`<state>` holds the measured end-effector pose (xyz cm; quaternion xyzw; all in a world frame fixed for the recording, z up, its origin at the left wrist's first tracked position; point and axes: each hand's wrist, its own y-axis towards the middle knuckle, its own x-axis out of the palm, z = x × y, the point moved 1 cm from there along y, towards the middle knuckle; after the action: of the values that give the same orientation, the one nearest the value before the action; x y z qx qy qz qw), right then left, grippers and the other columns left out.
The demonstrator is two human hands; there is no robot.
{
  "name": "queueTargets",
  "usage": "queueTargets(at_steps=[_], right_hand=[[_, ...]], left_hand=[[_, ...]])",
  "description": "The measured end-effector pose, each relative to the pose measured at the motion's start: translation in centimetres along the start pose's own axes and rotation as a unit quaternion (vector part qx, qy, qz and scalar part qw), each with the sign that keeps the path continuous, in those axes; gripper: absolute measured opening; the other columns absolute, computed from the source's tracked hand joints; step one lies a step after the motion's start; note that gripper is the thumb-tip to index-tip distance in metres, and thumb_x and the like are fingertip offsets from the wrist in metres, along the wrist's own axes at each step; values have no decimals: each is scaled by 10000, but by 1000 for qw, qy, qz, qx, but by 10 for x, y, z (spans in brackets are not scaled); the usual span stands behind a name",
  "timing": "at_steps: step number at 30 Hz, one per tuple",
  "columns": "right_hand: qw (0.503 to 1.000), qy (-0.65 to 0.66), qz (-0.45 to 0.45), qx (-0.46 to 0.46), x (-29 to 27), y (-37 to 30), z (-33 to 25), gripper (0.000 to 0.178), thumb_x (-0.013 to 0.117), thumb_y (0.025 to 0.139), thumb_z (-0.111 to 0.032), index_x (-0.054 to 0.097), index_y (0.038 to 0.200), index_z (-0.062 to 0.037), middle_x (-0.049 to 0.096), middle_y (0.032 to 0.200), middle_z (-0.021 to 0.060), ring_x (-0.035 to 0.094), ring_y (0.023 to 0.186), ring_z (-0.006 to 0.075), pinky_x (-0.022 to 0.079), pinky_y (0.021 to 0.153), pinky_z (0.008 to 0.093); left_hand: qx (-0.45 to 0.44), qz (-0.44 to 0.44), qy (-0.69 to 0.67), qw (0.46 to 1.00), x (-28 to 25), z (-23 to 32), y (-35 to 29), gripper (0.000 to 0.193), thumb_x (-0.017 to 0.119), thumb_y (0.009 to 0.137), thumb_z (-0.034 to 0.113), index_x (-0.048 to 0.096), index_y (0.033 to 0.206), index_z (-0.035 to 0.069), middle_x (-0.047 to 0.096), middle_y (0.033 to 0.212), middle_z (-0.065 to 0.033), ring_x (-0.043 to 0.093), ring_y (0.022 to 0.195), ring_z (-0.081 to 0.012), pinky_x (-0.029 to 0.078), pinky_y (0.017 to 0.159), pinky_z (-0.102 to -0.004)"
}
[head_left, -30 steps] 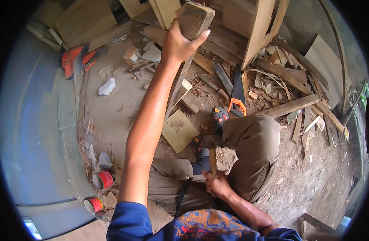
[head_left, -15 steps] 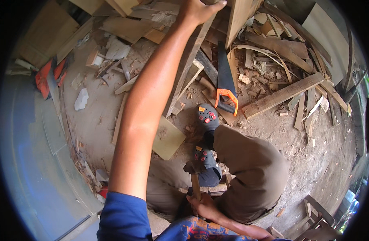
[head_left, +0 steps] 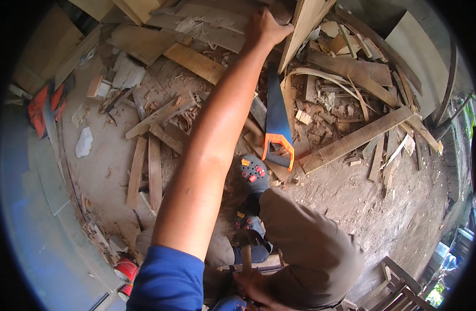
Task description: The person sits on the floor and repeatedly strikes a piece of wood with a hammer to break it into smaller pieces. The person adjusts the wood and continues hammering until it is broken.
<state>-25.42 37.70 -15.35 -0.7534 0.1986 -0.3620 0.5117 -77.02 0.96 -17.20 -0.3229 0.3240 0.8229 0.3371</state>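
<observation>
My left arm stretches far forward, and my left hand is at the top beside an upright wooden board. Its thumb points to the board's edge; the fingers look curled, and anything inside them is hidden. Low down between my legs, my right hand is closed round the wooden handle of a hammer; its head does not show clearly. A handsaw with a dark blade and an orange and black handle lies on the ground ahead of my shoe.
Scrap planks and splintered wood are heaped at the right. Shorter wood strips lie left of my arm. A grey-blue sheet covers the left side, with red cans by its edge. A wooden frame is at lower right.
The long plank that stood under my left hand no longer shows, nor does the pale board below it. The hammer's head has dropped from clear sight. The view has shifted somewhat.
</observation>
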Motion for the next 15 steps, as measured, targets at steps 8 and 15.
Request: queueTargets(at_steps=[8,15], right_hand=[[999,-13,-2,43,-2,17,6,430,618,976,-446,617,802,-53,603,659,38,582,592,164,450,548,362],[995,-39,27,93,0,14,14,421,641,965,-461,605,808,-72,598,676,8,554,595,131,431,549,345]], left_hand=[[-38,2,-22,999,39,-112,-47,317,663,887,325,640,981,23,689,1001,-231,653,994,-438,521,859,-540],[7,-22,74,997,-11,-199,-217,635,708,870,471,546,1311,44,568,1308,-220,504,1261,-411,378,1061,-547]])
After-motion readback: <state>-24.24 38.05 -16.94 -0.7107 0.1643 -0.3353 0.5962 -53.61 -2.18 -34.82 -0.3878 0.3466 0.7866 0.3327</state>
